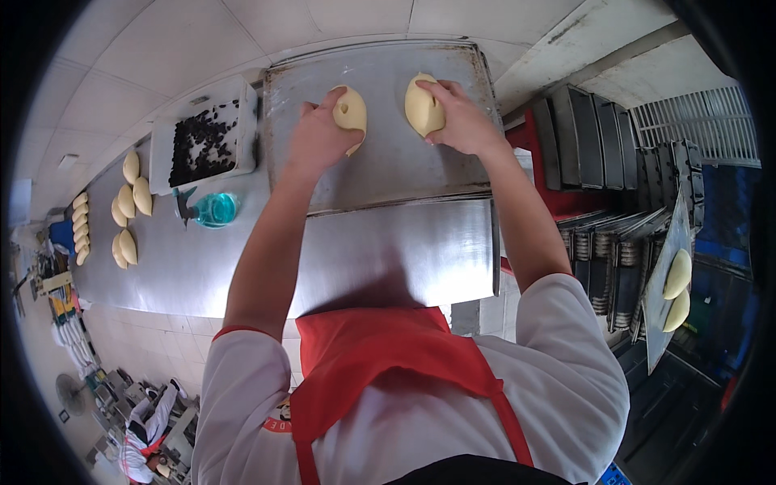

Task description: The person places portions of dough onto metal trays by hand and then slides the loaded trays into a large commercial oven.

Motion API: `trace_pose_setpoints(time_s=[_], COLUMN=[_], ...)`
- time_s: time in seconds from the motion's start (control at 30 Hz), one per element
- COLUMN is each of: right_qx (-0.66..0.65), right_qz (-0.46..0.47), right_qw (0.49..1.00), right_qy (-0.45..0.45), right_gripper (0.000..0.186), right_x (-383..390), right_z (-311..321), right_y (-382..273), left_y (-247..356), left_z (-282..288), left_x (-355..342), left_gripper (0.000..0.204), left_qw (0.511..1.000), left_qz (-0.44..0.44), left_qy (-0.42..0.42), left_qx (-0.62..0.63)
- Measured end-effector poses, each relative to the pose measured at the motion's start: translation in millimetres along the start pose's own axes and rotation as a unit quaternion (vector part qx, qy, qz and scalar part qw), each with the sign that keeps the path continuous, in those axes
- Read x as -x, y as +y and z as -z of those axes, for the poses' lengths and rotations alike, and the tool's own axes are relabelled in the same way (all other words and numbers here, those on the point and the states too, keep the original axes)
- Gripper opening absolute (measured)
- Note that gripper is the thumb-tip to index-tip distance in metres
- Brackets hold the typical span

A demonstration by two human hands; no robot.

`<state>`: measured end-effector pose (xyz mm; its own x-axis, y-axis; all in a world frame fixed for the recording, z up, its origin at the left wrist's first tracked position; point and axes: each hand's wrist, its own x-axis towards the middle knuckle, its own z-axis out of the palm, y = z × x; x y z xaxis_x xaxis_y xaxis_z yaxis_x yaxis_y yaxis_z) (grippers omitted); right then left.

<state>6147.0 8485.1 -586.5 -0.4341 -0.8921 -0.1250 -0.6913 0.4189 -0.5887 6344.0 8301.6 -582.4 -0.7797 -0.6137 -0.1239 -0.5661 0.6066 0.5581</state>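
Over a worn metal baking tray (388, 174) I have a pale yellow dough piece in each hand. My left hand (317, 136) is closed around the left dough piece (350, 111), which has a small dent or hole in its top. Fingers and thumb of my right hand (461, 120) grip the other dough piece (419, 107), an oval with a pointed far end. Both pieces are at the tray, some distance apart; whether they rest fully on it I cannot tell. The undersides are hidden.
Left of the tray stand a white bin (246, 153) of dark raisin-like bits and a teal spray bottle (215, 209). Several dough ovals (142, 196) lie farther left on the steel table (388, 267). At right are stacked baking pans (578, 137) and a tilted tray (659, 283) with two dough ovals.
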Motion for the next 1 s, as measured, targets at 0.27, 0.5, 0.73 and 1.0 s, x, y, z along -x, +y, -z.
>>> trace_pose_setpoints(time_s=[0.27, 0.5, 0.73, 1.0], right_qx=[-0.155, -0.245, -0.125, -0.594], right_qz=[-0.014, -0.205, -0.301, -0.115], right_qw=[0.965, 0.889, 0.806, 0.411], right_qy=[0.209, 0.328, 0.493, 0.682], right_gripper=[0.079, 0.038, 0.03, 0.041], right_x=[88.0, 303.7, 477.9, 578.1], right_z=[-3.8, -122.4, -71.5, 60.3], right_y=[-33.5, -12.4, -12.5, 74.0], left_y=[-3.0, -8.9, -13.4, 18.3], left_z=[-5.8, -105.0, -137.6, -123.9], left_x=[99.1, 165.3, 130.1, 184.6], left_gripper=[0.066, 0.028, 0.013, 0.029], left_qw=[0.96, 0.663, 0.574, 0.573], left_qz=[-0.034, 0.26, 0.32, 0.162], left_qy=[0.166, 0.094, 0.205, 0.194], left_qx=[0.222, 0.696, 0.725, 0.78])
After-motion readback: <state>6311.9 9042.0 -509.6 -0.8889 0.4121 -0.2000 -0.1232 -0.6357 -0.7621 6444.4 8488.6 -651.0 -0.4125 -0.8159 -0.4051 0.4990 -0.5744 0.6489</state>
